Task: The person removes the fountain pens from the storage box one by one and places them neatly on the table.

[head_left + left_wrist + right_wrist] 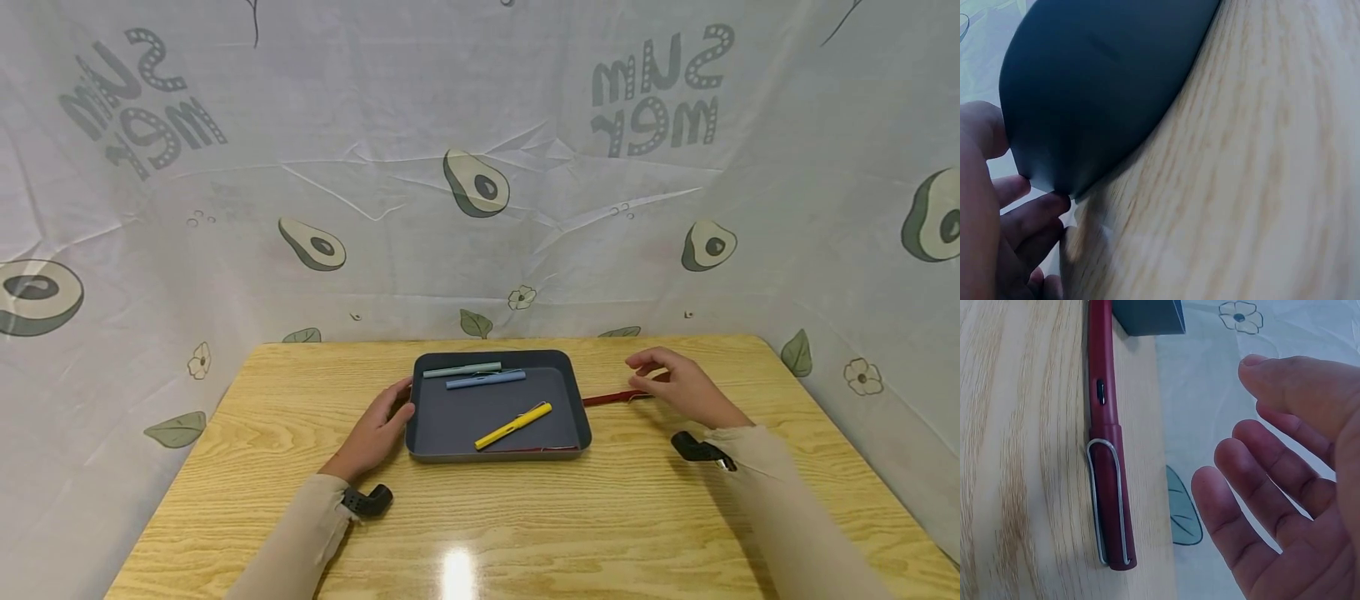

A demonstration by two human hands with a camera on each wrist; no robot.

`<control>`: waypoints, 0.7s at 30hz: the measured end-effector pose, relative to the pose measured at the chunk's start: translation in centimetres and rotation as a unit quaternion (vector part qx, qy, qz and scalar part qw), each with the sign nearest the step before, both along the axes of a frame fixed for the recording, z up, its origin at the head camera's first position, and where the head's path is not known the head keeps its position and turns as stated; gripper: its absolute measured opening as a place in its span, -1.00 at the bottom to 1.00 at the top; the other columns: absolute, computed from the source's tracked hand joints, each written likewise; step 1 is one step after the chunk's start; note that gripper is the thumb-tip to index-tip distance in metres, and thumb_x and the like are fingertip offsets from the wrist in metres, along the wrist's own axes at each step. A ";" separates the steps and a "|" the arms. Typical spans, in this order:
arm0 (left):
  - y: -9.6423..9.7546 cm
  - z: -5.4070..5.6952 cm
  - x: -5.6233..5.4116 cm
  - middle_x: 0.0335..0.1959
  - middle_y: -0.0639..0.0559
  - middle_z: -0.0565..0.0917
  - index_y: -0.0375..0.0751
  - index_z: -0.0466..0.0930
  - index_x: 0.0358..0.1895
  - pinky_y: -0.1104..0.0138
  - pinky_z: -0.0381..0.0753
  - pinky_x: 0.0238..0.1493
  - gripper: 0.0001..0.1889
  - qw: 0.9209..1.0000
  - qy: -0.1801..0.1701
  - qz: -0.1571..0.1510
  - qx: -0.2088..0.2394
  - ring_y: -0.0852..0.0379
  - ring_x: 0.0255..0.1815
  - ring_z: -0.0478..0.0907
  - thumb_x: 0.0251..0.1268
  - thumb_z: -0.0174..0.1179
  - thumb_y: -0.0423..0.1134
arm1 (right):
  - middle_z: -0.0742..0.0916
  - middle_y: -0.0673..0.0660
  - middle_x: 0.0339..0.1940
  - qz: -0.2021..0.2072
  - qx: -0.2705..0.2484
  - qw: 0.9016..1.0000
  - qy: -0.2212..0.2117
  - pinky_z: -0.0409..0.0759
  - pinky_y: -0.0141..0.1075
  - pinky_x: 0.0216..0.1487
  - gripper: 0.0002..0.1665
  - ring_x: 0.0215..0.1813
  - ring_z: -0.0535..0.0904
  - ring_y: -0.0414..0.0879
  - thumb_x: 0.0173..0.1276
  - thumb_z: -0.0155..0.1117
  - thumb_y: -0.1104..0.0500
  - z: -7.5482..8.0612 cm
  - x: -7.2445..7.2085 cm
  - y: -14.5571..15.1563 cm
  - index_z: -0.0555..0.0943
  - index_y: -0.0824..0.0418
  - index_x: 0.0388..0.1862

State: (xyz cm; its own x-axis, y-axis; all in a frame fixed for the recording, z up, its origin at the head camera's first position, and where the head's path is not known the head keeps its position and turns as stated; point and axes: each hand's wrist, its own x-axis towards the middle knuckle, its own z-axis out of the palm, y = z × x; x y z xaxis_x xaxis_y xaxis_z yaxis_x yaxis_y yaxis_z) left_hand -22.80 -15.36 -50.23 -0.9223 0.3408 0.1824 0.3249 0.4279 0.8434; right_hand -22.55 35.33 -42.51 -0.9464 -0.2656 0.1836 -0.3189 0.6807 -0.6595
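Observation:
My left hand is at the left side of a dark grey tray, thumb and fingertips touching its outer wall. In the left wrist view the fingers lie at the tray's lower corner. Over the table, right of the tray, my right hand hovers with relaxed, parted fingers, holding nothing. Close by it lies a dark red pen; its silver wire clip shows in the right wrist view. Inside the tray are a pale green pen, a blue pen, a yellow pen and a partly hidden red pen.
The wooden table has its far edge against a white curtain printed with avocados and leaves. Black wrist-camera mounts sit on both wrists.

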 end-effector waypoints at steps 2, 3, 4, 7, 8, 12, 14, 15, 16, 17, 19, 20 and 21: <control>0.0 0.0 0.0 0.48 -0.26 0.40 -0.17 0.12 0.65 -0.19 0.31 0.49 -0.41 1.000 -0.002 0.003 0.001 -0.23 0.52 0.33 0.70 -0.01 -0.15 | 0.66 0.33 0.20 0.000 -0.002 1.000 -0.001 0.67 -0.36 0.03 -0.61 0.08 0.61 -0.02 0.55 0.31 0.12 0.1 0.0 -0.2 0.61 0.27 0.24; 0.0 0.1 0.0 0.47 -0.26 0.41 -0.18 0.12 0.65 -0.19 0.32 0.49 -0.41 1.000 -0.003 0.005 0.002 -0.23 0.51 0.33 0.70 -0.01 -0.16 | 0.66 0.33 0.20 0.000 -0.004 1.000 -0.002 0.66 -0.38 0.02 -0.61 0.07 0.61 -0.02 0.55 0.30 0.12 0.2 0.0 -0.3 0.61 0.27 0.24; 0.0 0.0 0.0 0.47 -0.26 0.42 -0.17 0.13 0.65 -0.19 0.31 0.49 -0.41 1.000 -0.004 0.006 -0.001 -0.22 0.51 0.33 0.70 0.00 -0.16 | 0.66 0.33 0.19 -0.001 -0.005 1.000 -0.003 0.66 -0.40 0.02 -0.61 0.07 0.61 -0.01 0.55 0.30 0.12 0.2 0.0 -0.4 0.61 0.27 0.24; 0.0 0.0 -0.1 0.45 -0.24 0.44 -0.15 0.13 0.65 -0.17 0.30 0.51 -0.41 1.000 -0.006 0.012 -0.006 -0.21 0.51 0.34 0.69 0.01 -0.17 | 0.66 0.33 0.17 -0.001 -0.007 1.000 -0.003 0.65 -0.43 0.01 -0.62 0.07 0.61 0.01 0.55 0.30 0.13 0.3 -0.1 -0.7 0.61 0.28 0.24; 0.0 0.0 -0.1 0.45 -0.24 0.44 -0.15 0.13 0.65 -0.17 0.29 0.51 -0.41 1.000 -0.007 0.013 -0.007 -0.21 0.51 0.34 0.69 0.01 -0.17 | 0.67 0.33 0.17 -0.001 -0.009 1.000 -0.004 0.66 -0.43 0.00 -0.62 0.07 0.61 0.03 0.55 0.31 0.13 0.3 -0.1 -0.8 0.61 0.28 0.23; 0.0 0.0 -0.1 0.45 -0.24 0.44 -0.14 0.14 0.65 -0.17 0.29 0.51 -0.41 1.000 -0.007 0.014 -0.007 -0.20 0.51 0.34 0.69 0.01 -0.18 | 0.67 0.33 0.17 0.001 -0.010 1.000 -0.001 0.67 -0.42 -0.02 -0.62 0.07 0.62 0.05 0.54 0.31 0.14 0.2 -0.3 -1.3 0.61 0.28 0.24; -0.1 0.0 -0.1 0.45 -0.24 0.44 -0.14 0.14 0.64 -0.17 0.29 0.51 -0.41 1.000 -0.007 0.014 -0.005 -0.20 0.51 0.34 0.69 0.02 -0.19 | 0.67 0.34 0.16 0.005 -0.017 1.000 -0.004 0.69 -0.39 -0.04 -0.62 0.06 0.61 0.05 0.54 0.31 0.15 0.1 -0.4 -1.5 0.60 0.28 0.24; -0.1 0.0 -0.1 0.45 -0.24 0.44 -0.14 0.14 0.64 -0.17 0.29 0.51 -0.42 1.000 -0.007 0.014 -0.005 -0.20 0.51 0.34 0.69 0.02 -0.19 | 0.66 0.35 0.16 0.007 -0.020 1.000 -0.006 0.71 -0.37 -0.05 -0.62 0.06 0.61 0.05 0.54 0.31 0.16 0.0 -0.5 -1.6 0.60 0.29 0.24; -0.1 0.0 -0.1 0.45 -0.24 0.44 -0.13 0.15 0.64 -0.17 0.29 0.52 -0.42 1.000 -0.007 0.014 -0.004 -0.20 0.51 0.34 0.68 0.02 -0.19 | 0.66 0.35 0.16 0.009 -0.021 1.000 -0.007 0.71 -0.36 -0.06 -0.62 0.05 0.61 0.04 0.54 0.31 0.16 0.0 -0.5 -1.7 0.60 0.29 0.24; -0.1 0.0 -0.2 0.45 -0.24 0.44 -0.13 0.15 0.64 -0.17 0.28 0.52 -0.42 1.000 -0.005 0.014 -0.005 -0.20 0.51 0.34 0.68 0.02 -0.19 | 0.66 0.36 0.16 0.010 -0.022 1.000 -0.008 0.72 -0.35 -0.06 -0.62 0.05 0.62 0.04 0.54 0.31 0.16 0.0 -0.6 -1.8 0.60 0.29 0.24; -0.1 -0.1 -0.2 0.45 -0.25 0.45 -0.12 0.16 0.64 -0.17 0.29 0.51 -0.42 1.000 -0.003 0.014 -0.005 -0.20 0.51 0.35 0.68 0.03 -0.19 | 0.66 0.35 0.16 0.012 -0.020 1.000 -0.010 0.72 -0.34 -0.06 -0.62 0.05 0.61 0.03 0.54 0.31 0.15 0.1 -0.7 -2.0 0.60 0.29 0.24; -0.1 -0.1 -0.2 0.45 -0.25 0.45 -0.12 0.16 0.64 -0.17 0.30 0.51 -0.42 1.000 -0.001 0.014 -0.005 -0.20 0.50 0.35 0.68 0.03 -0.19 | 0.66 0.34 0.16 0.012 -0.016 1.000 -0.010 0.71 -0.34 -0.04 -0.61 0.05 0.61 0.02 0.55 0.31 0.13 0.1 -0.7 -2.1 0.60 0.28 0.24; -0.1 -0.2 -0.3 0.44 -0.25 0.45 -0.12 0.17 0.64 -0.18 0.31 0.50 -0.42 1.000 0.001 0.014 -0.004 -0.20 0.50 0.36 0.68 0.03 -0.19 | 0.66 0.33 0.16 0.012 -0.013 1.000 -0.009 0.70 -0.33 -0.03 -0.61 0.05 0.61 0.02 0.55 0.31 0.12 0.2 -0.8 -2.2 0.60 0.27 0.24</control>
